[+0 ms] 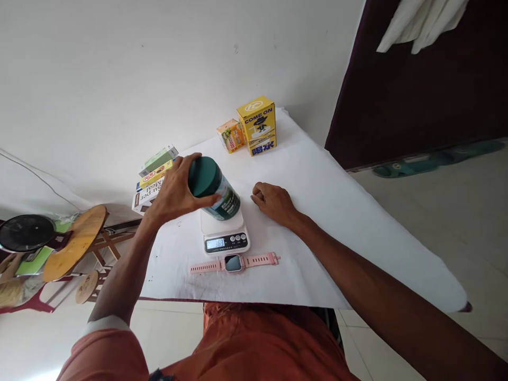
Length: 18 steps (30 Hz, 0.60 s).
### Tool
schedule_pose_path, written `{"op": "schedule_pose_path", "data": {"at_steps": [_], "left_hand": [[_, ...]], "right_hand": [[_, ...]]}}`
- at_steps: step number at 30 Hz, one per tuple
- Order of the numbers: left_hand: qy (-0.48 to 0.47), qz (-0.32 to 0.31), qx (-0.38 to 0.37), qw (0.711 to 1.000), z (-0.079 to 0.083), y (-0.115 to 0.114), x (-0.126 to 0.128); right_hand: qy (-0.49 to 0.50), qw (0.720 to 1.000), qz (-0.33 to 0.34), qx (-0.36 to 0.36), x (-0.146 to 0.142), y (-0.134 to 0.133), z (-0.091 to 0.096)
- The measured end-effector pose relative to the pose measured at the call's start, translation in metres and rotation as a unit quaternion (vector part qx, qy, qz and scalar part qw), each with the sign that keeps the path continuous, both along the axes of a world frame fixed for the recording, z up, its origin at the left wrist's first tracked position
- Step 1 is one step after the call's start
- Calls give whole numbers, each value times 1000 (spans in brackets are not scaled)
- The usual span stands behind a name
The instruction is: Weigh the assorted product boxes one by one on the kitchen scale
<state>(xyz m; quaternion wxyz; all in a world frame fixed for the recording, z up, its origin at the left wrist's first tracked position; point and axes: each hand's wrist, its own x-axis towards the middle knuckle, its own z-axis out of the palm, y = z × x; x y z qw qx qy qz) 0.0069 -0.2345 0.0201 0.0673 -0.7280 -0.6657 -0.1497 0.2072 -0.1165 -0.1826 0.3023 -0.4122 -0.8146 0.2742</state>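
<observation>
Now the left hand [174, 193] grips the green jar [212, 188] on the scale [224, 235], while the right hand [273, 201] rests curled on the white table [337, 211] near a wall.

The jar [222, 200] is a squat round container with a dark green lid, closed, and a green label with small pale print wrapped round its body. It sits on the scale [224, 233], its base on the white weighing plate behind the lit display. It leans, so the lid tips out past the scale's left edge. The left hand [174, 193] clasps the lid, thumb across its near side.
</observation>
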Motion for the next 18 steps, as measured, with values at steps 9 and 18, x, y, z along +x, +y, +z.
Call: {"op": "schedule_pose_path", "data": {"at_steps": [9,18], "left_hand": [[-10,22,-57,998,-13,-9,-6],[-29,-3,-42,999,-4,-16,-13]], "right_hand": [[7,1000,3,-9,0,0,1],[-3,1000,-5,-10,-1,0,2]]}}
